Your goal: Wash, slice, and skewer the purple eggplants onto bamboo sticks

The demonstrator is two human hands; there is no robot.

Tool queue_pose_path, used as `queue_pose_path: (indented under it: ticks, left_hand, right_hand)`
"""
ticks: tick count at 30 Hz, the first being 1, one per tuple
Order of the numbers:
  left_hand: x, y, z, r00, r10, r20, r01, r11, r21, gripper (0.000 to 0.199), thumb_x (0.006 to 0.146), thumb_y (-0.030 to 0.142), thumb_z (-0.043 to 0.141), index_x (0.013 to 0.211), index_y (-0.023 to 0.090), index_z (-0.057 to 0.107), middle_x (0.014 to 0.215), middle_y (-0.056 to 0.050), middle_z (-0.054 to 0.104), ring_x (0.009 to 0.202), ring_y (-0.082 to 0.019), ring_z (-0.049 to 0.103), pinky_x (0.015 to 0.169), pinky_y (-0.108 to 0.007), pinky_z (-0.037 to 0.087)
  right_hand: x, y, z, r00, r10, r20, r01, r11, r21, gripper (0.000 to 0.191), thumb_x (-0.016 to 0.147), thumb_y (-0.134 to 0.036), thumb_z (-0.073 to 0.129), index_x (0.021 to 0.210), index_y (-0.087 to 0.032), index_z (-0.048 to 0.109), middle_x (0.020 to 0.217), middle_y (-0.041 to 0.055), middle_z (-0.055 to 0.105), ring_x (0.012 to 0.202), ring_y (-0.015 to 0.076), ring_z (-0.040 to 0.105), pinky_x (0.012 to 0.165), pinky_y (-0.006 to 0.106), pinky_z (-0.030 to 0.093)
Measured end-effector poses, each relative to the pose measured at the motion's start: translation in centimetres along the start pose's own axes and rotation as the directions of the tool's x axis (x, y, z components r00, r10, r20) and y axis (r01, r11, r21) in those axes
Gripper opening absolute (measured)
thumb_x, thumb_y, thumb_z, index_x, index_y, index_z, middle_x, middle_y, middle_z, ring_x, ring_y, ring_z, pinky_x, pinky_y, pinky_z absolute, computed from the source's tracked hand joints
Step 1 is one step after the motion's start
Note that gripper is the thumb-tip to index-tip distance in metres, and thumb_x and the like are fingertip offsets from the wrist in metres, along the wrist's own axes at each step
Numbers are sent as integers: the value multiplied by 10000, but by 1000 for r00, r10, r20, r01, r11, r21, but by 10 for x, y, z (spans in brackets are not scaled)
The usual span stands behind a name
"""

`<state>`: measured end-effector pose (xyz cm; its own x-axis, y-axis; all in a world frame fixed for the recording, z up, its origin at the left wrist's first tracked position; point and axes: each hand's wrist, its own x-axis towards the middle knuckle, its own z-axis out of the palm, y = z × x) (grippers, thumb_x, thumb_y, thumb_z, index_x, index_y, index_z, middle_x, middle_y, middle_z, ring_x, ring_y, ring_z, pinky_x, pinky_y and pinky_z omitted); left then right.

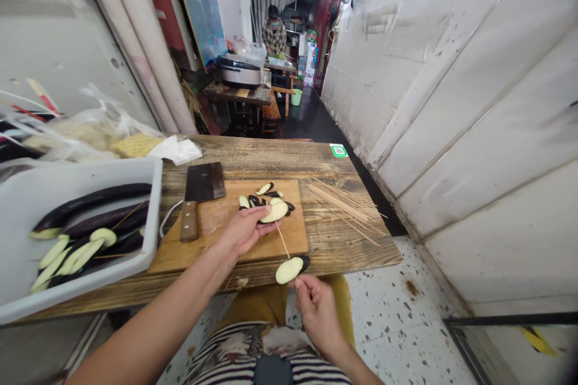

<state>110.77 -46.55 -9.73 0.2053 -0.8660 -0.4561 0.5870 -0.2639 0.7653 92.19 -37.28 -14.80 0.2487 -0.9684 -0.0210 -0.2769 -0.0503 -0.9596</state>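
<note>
Several glossy, dark-skinned eggplants [99, 197] lay in a white plastic bin [156, 186], beside pale oval slices [83, 257]. Next came a cleaver [198, 183], its blade broad and dark, its handle riveted wood, partly on a smooth cutting board [217, 243]. Over that board our left hand [246, 228] gripped a creamy slice [274, 212] between thumb and fingers, near small cut pieces [264, 189]. Our right hand [316, 307], at the table's edge, pinched a thin skewer [282, 239] between thumb and forefinger beneath a threaded slice [286, 271]; we couldn't tell whether its tip pierced the creamy slice. Rightmost, slender wooden sticks [345, 204] fanned across the coarse-grained table [253, 156].
</note>
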Motion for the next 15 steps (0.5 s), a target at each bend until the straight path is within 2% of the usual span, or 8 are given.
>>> queue_pose_path:
  ticks: [5,9,12,15]
  left_hand:
    - [3,1,-1,999,-51,15,52,998,-32,116,779,32,552,831,60,652,899,-150,711,775,-205,685,768,-391,577]
    - [0,-7,0,994,-85,69,87,996,-21,121,775,44,562,847,63,657,873,-146,714,776,-213,685,757,-404,573]
    - [-8,-22,6,983,-141,119,137,990,42,90,755,69,596,812,60,666,806,-141,716,679,-205,680,665,-357,576]
    - [-17,-36,13,983,-151,105,139,984,113,85,729,106,639,796,67,675,767,-126,714,546,-162,642,530,-268,533]
  right_hand:
    - [-1,3,0,1000,-17,-11,16,1000,-13,369,915,-397,406,825,-128,643,554,-39,375,501,109,327,449,217,251]
    - [3,0,0,999,-44,-30,44,999,-11,361,914,-392,407,824,-133,642,557,-36,390,500,111,326,457,218,268]
    - [12,-5,0,995,-81,-59,79,996,-39,342,910,-380,409,812,-141,634,552,-28,418,505,118,356,468,218,291]
    - [22,-8,0,989,-112,-98,105,992,-71,316,907,-368,412,790,-158,617,565,-18,455,531,129,408,497,218,322]
